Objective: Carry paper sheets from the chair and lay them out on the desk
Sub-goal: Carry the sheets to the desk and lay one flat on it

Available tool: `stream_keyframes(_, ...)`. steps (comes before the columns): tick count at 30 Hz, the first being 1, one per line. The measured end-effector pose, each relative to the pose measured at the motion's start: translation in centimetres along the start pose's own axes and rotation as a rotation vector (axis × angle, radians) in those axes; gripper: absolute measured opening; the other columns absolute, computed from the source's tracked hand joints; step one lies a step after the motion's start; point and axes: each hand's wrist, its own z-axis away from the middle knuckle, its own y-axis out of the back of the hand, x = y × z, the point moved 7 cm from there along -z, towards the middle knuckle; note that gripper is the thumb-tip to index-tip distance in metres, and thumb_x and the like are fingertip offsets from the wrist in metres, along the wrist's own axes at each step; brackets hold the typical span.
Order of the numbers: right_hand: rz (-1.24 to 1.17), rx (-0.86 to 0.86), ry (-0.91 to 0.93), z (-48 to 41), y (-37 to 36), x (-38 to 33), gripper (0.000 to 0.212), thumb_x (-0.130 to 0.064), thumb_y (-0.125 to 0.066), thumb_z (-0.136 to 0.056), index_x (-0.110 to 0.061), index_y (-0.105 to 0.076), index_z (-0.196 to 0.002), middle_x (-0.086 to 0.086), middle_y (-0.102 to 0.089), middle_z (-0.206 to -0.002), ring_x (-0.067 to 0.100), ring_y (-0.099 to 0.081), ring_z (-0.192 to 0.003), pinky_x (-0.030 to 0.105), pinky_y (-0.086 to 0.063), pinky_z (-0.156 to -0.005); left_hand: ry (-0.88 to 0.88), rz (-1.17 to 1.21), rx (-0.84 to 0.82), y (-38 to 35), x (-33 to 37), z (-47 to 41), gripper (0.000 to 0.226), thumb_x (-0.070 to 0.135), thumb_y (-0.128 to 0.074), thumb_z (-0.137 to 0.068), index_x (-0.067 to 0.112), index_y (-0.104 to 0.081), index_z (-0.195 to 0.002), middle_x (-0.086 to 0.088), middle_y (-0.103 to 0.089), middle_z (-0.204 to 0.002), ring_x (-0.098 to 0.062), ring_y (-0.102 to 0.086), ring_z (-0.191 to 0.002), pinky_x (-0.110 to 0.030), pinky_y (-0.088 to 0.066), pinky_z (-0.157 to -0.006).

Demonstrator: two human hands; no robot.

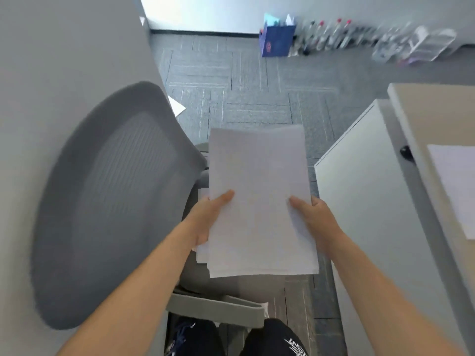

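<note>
head view: paper sheets (259,196) are held as a stack in mid-air, between both hands.
left hand (208,219): grips the stack's left edge, thumb on top.
right hand (316,219): grips the right edge, thumb on top.
chair (110,201): grey mesh back, just left of the stack.
desk (437,119): to the right, with a single sheet (457,186) lying flat, well apart from the stack.

The paper sheets (259,196) are plain white; the chair (115,201) at left is grey with a darker ribbed back. The carpet (257,86) is blue-grey in striped squares, the bag (277,43) at upper centre dark blue, the counter (421,116) at right beige.
</note>
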Motion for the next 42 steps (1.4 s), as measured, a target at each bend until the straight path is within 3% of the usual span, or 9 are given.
stream_keyframes(4,0.168,0.138,0.072,6.3,2.3,-3.0,0.015,-0.026,-0.060,-0.098,-0.015,-0.069,-0.102,-0.001,-0.072,-0.093,0.024,-0.069,-0.087,0.041,-0.056,-0.083,-0.172,-0.328,0.039,-3.0,2.8,3.5,0.034,0.034,-0.067,-0.093,0.006,-0.067,-0.112,-0.010,-0.074,-0.101,-0.029,-0.071,-0.091,-0.048,-0.059,-0.084)
stream_keyframes(10,0.023,0.358,0.141,17.7,6.9,-2.6,0.010,-0.021,-0.060,-0.098,-0.014,-0.068,-0.097,-0.002,-0.070,-0.084,0.004,-0.066,-0.062,0.016,-0.047,-0.052,-0.430,-0.759,-0.267,-11.3,6.0,10.3,0.023,0.030,-0.060,-0.098,0.010,-0.071,-0.094,-0.007,-0.073,-0.089,-0.017,-0.069,-0.074,-0.031,-0.058,-0.073)
stream_keyframes(15,-0.194,0.610,0.176,27.1,13.1,-0.4,0.021,-0.039,-0.060,-0.097,-0.023,-0.072,-0.102,-0.002,-0.076,-0.100,0.022,-0.072,-0.092,0.037,-0.057,-0.080,-0.486,-0.796,-0.447,-20.0,3.8,15.1,0.021,0.030,-0.067,-0.094,0.009,-0.073,-0.090,-0.014,-0.076,-0.094,-0.029,-0.074,-0.086,-0.049,-0.060,-0.083)
stream_keyframes(20,-0.185,0.891,0.276,38.4,20.5,3.6,0.014,-0.030,-0.059,-0.098,-0.027,-0.071,-0.093,-0.009,-0.074,-0.095,0.014,-0.069,-0.086,0.031,-0.053,-0.077,-0.497,-0.858,-0.625,-30.5,-3.7,20.8,0.028,0.032,-0.081,-0.077,0.011,-0.073,-0.094,-0.013,-0.075,-0.092,-0.029,-0.072,-0.084,-0.054,-0.058,-0.084)
stream_keyframes(24,-0.206,1.027,0.322,47.9,27.0,8.8,0.014,-0.027,-0.057,-0.099,-0.032,-0.069,-0.095,-0.014,-0.074,-0.095,0.010,-0.068,-0.087,0.026,-0.053,-0.076,-0.572,-0.991,-0.792,-39.9,-11.4,26.0,0.024,0.027,-0.078,-0.084,0.012,-0.070,-0.100,-0.002,-0.073,-0.087,-0.020,-0.071,-0.079,-0.029,-0.058,-0.066)
stream_keyframes(28,-0.242,1.139,0.337,56.6,34.3,14.9,0.012,-0.024,-0.055,-0.101,-0.026,-0.066,-0.102,-0.020,-0.068,-0.093,-0.010,-0.063,-0.074,0.012,-0.048,-0.066,-0.588,-1.032,-0.931,-49.3,-20.4,31.5,0.038,0.037,-0.080,-0.073,0.013,-0.072,-0.101,-0.012,-0.075,-0.097,-0.032,-0.072,-0.091,-0.048,-0.060,-0.082)
stream_keyframes(30,-0.260,1.202,0.333,60.9,37.9,17.9,0.014,-0.023,-0.056,-0.100,-0.022,-0.066,-0.110,-0.021,-0.066,-0.095,-0.011,-0.061,-0.076,0.004,-0.044,-0.062,-0.595,-1.043,-0.967,-53.7,-25.0,34.3,0.032,0.035,-0.081,-0.073,0.013,-0.072,-0.094,-0.011,-0.074,-0.092,-0.029,-0.071,-0.085,-0.043,-0.058,-0.079)
stream_keyframes(33,-0.268,1.280,0.294,67.1,43.1,21.9,0.010,-0.022,-0.057,-0.100,-0.025,-0.066,-0.100,-0.018,-0.066,-0.093,-0.002,-0.061,-0.081,0.010,-0.049,-0.065,-0.608,-1.048,-1.040,-59.6,-31.3,38.7,0.010,0.024,-0.077,-0.085,0.016,-0.070,-0.088,-0.008,-0.072,-0.086,-0.023,-0.068,-0.077,-0.039,-0.056,-0.072)
stream_keyframes(42,-0.414,1.423,0.180,78.8,56.4,30.8,0.005,-0.025,-0.063,-0.095,-0.026,-0.068,-0.098,-0.010,-0.070,-0.099,0.006,-0.064,-0.096,0.023,-0.050,-0.079,-0.496,-0.955,-1.242,-72.3,-44.3,46.9,0.027,0.028,-0.081,-0.077,0.012,-0.073,-0.097,-0.005,-0.077,-0.090,-0.023,-0.072,-0.079,-0.042,-0.057,-0.074)
